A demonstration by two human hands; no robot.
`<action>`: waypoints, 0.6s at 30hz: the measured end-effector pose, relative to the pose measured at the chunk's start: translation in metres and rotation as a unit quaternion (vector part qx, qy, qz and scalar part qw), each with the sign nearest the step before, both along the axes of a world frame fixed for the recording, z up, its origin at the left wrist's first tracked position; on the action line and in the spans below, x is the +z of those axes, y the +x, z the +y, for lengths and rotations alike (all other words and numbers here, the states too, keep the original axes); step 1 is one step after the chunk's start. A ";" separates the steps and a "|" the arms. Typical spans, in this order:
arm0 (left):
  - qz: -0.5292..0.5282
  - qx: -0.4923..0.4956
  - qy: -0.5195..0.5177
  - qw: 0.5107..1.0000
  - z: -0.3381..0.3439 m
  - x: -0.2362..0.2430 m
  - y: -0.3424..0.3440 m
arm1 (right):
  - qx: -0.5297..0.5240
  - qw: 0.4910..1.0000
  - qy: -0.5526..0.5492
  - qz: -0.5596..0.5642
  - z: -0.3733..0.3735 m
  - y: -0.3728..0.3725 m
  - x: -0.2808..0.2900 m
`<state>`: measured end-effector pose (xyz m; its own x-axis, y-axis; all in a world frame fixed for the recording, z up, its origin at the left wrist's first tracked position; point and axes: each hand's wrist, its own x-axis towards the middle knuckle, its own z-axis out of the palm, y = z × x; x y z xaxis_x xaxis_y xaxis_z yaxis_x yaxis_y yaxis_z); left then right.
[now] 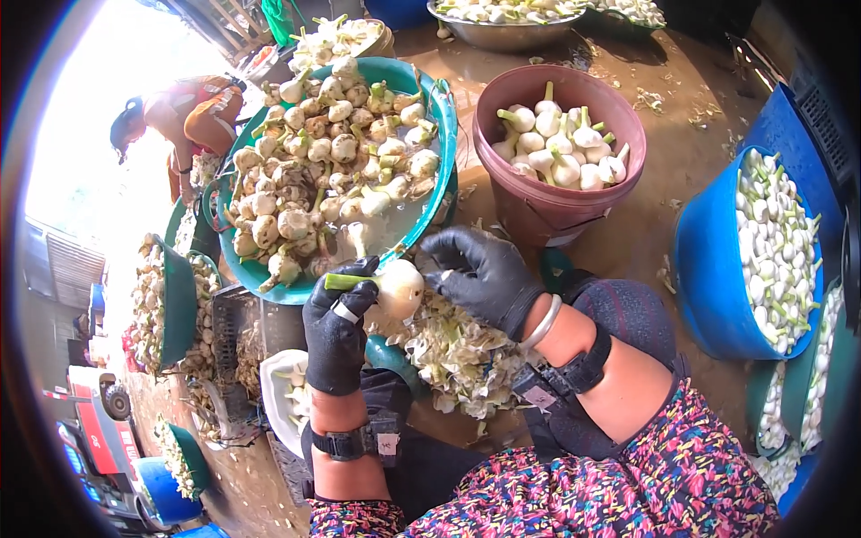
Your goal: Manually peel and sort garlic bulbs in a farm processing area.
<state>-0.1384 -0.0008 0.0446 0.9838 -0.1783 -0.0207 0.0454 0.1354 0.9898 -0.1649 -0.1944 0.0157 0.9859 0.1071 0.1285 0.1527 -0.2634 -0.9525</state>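
In front of me my left hand, in a black glove, grips a garlic bulb by its short green stem. The bulb is pale and mostly smooth, its round end turned to the right. Just right of it is my right hand, also gloved, with fingers curled and thumb drawn in. A small pale bit shows at its fingertips, too small to name. Below both hands lies a heap of garlic skins. Beyond them a green tub holds water and many unpeeled, brownish garlic bulbs.
A reddish bucket of cleaned bulbs stands ahead right. At far right is a blue tub of white bulbs. A metal basin sits at the back. A white container is by my left forearm. Another person bends at far left.
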 end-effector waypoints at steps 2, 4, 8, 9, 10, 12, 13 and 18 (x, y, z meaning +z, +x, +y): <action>-0.002 -0.010 0.023 1.000 -0.006 0.005 -0.003 | -0.019 0.970 0.240 0.029 0.000 0.001 0.000; 0.001 -0.039 0.055 0.998 -0.013 0.009 -0.006 | 0.006 0.987 0.158 -0.033 -0.002 0.000 -0.005; -0.024 -0.051 0.103 0.993 -0.015 0.009 -0.009 | 0.036 0.999 -0.006 -0.002 -0.010 -0.003 0.008; -0.023 -0.051 0.103 0.993 -0.016 0.010 -0.011 | 0.036 0.999 -0.005 -0.002 -0.010 -0.003 0.010; -0.048 -0.053 0.139 0.988 -0.018 0.011 -0.012 | 0.037 0.998 -0.036 -0.033 -0.010 -0.003 0.012; -0.070 -0.056 0.172 0.981 -0.018 0.008 -0.012 | 0.038 0.995 -0.069 -0.061 -0.008 -0.003 0.011; -0.106 -0.060 0.210 0.970 -0.017 0.005 -0.012 | 0.040 0.993 -0.104 -0.046 -0.005 -0.003 0.011; -0.065 0.013 0.171 0.983 -0.008 -0.001 -0.003 | 0.040 0.976 -0.202 -0.073 0.009 -0.014 0.008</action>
<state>-0.1409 -0.0090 0.0434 0.9862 -0.1572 0.0513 -0.0837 -0.2074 0.9747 -0.1791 -0.1857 0.0234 0.9464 0.2548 0.1985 0.3152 -0.5947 -0.7396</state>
